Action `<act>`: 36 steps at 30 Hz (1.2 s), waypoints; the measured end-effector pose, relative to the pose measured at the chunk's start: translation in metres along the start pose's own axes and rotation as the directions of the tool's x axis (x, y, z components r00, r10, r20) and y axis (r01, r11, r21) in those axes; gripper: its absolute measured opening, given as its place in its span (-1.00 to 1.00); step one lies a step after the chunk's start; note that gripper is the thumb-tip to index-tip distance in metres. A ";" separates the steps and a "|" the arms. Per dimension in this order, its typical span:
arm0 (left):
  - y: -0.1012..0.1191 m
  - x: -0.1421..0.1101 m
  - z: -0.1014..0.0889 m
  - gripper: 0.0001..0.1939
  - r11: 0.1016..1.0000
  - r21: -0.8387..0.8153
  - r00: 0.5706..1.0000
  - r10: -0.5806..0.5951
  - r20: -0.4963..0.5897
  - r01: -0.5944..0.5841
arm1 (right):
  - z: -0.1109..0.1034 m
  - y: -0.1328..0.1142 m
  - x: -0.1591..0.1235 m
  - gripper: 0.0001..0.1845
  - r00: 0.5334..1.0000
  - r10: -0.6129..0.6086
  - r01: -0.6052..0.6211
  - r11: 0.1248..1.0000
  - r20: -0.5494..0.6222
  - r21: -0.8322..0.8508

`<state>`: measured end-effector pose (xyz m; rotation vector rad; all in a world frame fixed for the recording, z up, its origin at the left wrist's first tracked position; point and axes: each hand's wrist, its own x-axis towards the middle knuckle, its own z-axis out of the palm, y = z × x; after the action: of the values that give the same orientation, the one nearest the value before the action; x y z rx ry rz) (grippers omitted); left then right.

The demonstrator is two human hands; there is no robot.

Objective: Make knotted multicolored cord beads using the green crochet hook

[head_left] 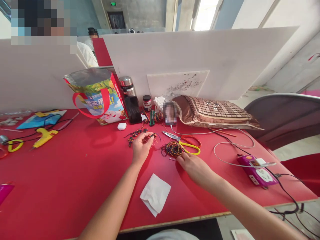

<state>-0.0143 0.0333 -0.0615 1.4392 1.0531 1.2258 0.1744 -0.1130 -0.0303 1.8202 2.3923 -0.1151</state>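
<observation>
My left hand [141, 147] rests on the red table [75, 173] with its fingertips pinched on a multicoloured braided cord [137, 134] that trails off to the left. My right hand [193, 165] reaches toward a tangled bundle of coloured threads [172, 149]; its fingertips touch the bundle's near edge and look closed on a strand. Yellow-handled scissors [186, 144] lie just right of the bundle, blades pointing left. A folded white tissue [155, 194] lies on the table between my forearms.
Behind stand a printed gift bag [96, 95], a steel flask [127, 87], a small jar [147, 102] and a cushion [215, 111]. A yellow glue gun [45, 136] lies far left. A purple power strip [257, 170] with white cables sits at the right, near the table edge.
</observation>
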 end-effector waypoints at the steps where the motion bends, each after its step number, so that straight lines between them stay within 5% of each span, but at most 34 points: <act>1: -0.003 -0.001 -0.002 -0.74 1.000 0.002 1.000 -0.017 -0.017 0.017 | 0.000 0.005 -0.004 -0.54 1.000 -0.029 0.029 0.999 -0.005 0.012; 6: -0.011 -0.003 -0.005 -0.72 0.998 -0.015 0.997 -0.055 -0.056 0.054 | -0.014 0.023 -0.033 -0.54 0.996 -0.055 0.062 0.992 -0.067 0.107; 11: -0.010 -0.010 -0.004 -0.79 0.999 0.032 1.000 0.025 -0.017 -0.024 | -0.052 0.023 -0.044 -0.81 0.931 0.137 0.044 0.877 -0.338 0.478; 15: -0.003 -0.019 -0.003 -0.85 0.983 0.105 0.988 0.145 0.050 -0.150 | -0.068 0.013 -0.015 -0.84 0.781 0.398 0.257 0.499 -0.482 0.828; 18: 0.002 -0.025 -0.002 -0.89 0.952 0.186 0.969 0.232 0.084 -0.244 | -0.065 0.002 0.017 -0.76 0.693 0.575 0.428 0.157 -0.435 0.890; 21: 0.004 -0.027 0.001 -0.92 0.931 0.222 0.956 0.270 0.111 -0.289 | -0.052 -0.012 0.045 -0.66 0.659 0.670 0.503 -0.055 -0.342 0.862; 29: -0.004 -0.019 0.002 -0.93 0.927 0.230 0.953 0.274 0.126 -0.297 | 0.004 -0.024 0.078 -0.61 0.749 0.654 0.450 -0.377 -0.111 0.810; 36: -0.012 -0.009 0.002 -0.91 0.929 0.249 0.962 0.263 0.075 -0.273 | 0.004 -0.019 0.081 -0.70 0.861 0.507 0.374 -0.562 -0.050 0.738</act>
<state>-0.0138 0.0266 -0.0751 1.8514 1.0408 1.2779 0.1349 -0.0410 -0.0466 2.4548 1.6162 -3.6583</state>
